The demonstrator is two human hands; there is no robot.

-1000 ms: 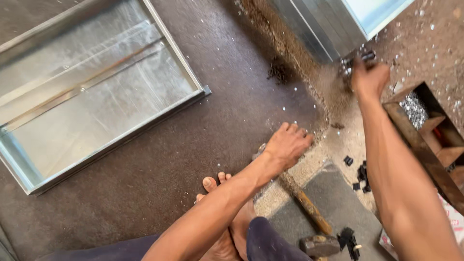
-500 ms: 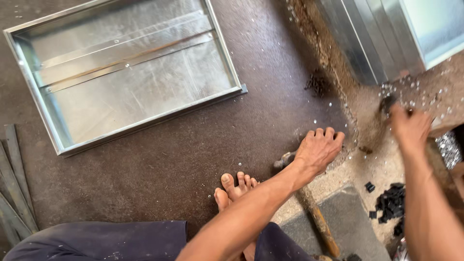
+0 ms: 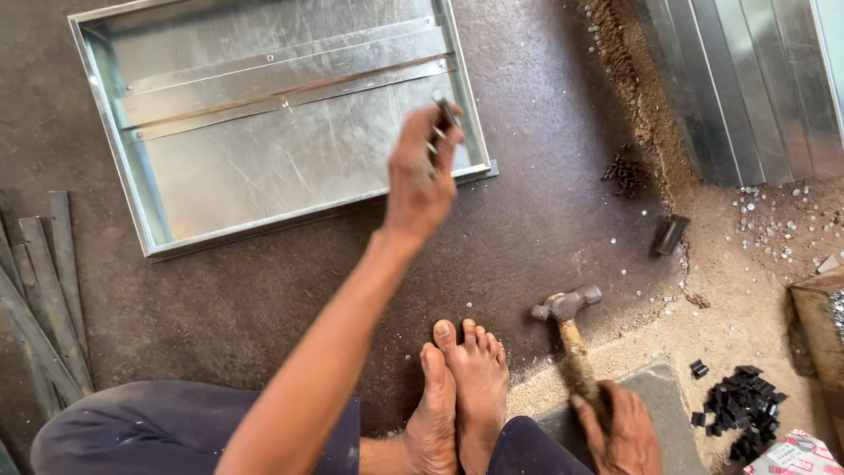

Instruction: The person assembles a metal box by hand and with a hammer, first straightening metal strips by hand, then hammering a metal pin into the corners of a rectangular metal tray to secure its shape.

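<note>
A hammer point(image 3: 571, 339) with a wooden handle lies on the floor right of the bare feet point(image 3: 462, 387); small metal pins point(image 3: 442, 119) are held above them.

Left hand point(image 3: 420, 171) holds small metal pieces point(image 3: 444, 119) over metal tray point(image 3: 290, 167) corner; right hand point(image 3: 626, 431) grips hammer point(image 3: 570, 330) on floor point(image 3: 264, 290).

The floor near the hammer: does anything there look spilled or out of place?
Yes. Small pale rivet-like bits lie scattered loose over the sandy floor at the right, and a heap of small black pieces has spread out beside the hammer, with a few strays apart.
</note>
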